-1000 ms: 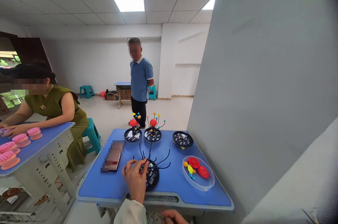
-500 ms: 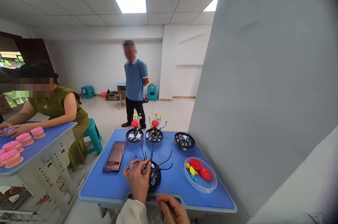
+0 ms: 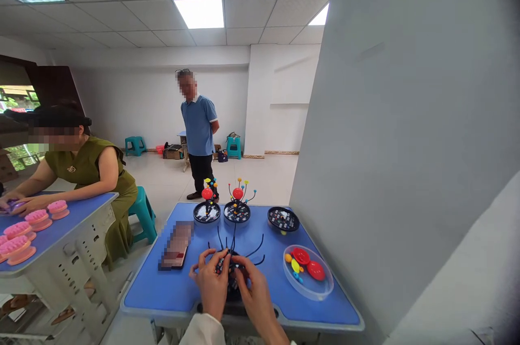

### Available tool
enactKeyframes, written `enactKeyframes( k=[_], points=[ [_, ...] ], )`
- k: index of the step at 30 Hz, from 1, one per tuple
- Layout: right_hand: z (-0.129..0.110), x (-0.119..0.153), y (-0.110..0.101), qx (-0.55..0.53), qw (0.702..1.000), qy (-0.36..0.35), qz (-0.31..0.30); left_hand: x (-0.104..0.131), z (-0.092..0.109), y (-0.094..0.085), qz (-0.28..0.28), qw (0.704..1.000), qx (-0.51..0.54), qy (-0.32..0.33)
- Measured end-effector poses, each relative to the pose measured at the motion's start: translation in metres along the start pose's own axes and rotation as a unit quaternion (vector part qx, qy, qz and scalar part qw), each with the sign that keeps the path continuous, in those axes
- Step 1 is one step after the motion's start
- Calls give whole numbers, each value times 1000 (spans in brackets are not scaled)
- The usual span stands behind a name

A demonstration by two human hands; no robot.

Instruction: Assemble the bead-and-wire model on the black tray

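Note:
A black round base (image 3: 233,292) with thin curved black rods (image 3: 255,246) stands near the front edge of the blue desk (image 3: 162,293). My left hand (image 3: 213,280) pinches the foot of the rods at the base's centre. Close against it on the right, my right hand (image 3: 255,288) has its thumb and fingers brought together at the same spot; any small part between them is hidden. Both hands cover much of the base.
Two finished-looking models (image 3: 207,212) (image 3: 237,212) and another black base (image 3: 283,220) line the back edge. A clear tray (image 3: 309,292) holds red, yellow and blue pieces at right. A phone (image 3: 176,247) lies left; a grey wall (image 3: 390,144) rises right.
My right hand has moved up from the desk's front edge to the base, beside my left hand. The standing person appears slightly further left.

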State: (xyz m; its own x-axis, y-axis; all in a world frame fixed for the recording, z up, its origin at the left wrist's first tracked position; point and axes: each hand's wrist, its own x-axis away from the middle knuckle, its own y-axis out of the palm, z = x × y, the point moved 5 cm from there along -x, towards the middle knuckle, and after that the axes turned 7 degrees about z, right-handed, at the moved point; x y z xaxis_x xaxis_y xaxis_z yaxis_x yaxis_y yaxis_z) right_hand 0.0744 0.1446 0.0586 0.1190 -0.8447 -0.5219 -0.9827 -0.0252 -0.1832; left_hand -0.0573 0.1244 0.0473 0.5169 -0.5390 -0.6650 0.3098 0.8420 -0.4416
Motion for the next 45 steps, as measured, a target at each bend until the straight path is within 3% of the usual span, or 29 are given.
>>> enactKeyframes(
  k=[6, 10, 12, 15, 18, 20, 22, 24, 30, 35, 37, 41, 43, 45],
  points=[
    [5, 2, 0, 18, 1000, -12, 14, 4, 0, -1, 4, 999, -6, 49],
    [12, 8, -2, 25, 1000, -6, -4, 6, -3, 0, 10, 999, -18, 48],
    [14, 8, -15, 43, 999, -13, 0, 7, -5, 3, 9, 999, -9, 45],
    [15, -2, -58, 104, 993, -36, 54, 8, -8, 6, 6, 999, 25, 35],
    [14, -20, -112, 212, 972, -49, 91, 8, -10, 8, -6, 997, 76, 9],
    [18, -30, -137, 339, 939, -42, 35, 8, -10, 8, -10, 995, 101, -14],
    [24, -35, -152, 458, 889, -24, -15, 8, -11, 7, -10, 993, 115, -32],
    [29, -36, -159, 514, 857, -13, -34, 8, -9, 6, -16, 992, 122, -39],
    [38, -38, -153, 535, 844, 4, -38, 8, -5, 6, -37, 992, 118, -34],
    [35, -41, -157, 530, 847, 19, -44, 7, -7, 5, -11, 993, 115, -15],
    [29, -39, -158, 481, 876, 17, -36, 7, -7, 3, 7, 992, 127, -4],
    [16, -27, -148, 225, 974, 28, 22, 9, -2, -2, 9, 985, 165, 39],
    [13, -21, -138, 143, 988, 43, 46, 10, 0, -3, 2, 984, 171, 52],
    [11, -19, -133, 125, 989, 37, 67, 10, -1, -3, -2, 984, 173, 48]
  ],
)
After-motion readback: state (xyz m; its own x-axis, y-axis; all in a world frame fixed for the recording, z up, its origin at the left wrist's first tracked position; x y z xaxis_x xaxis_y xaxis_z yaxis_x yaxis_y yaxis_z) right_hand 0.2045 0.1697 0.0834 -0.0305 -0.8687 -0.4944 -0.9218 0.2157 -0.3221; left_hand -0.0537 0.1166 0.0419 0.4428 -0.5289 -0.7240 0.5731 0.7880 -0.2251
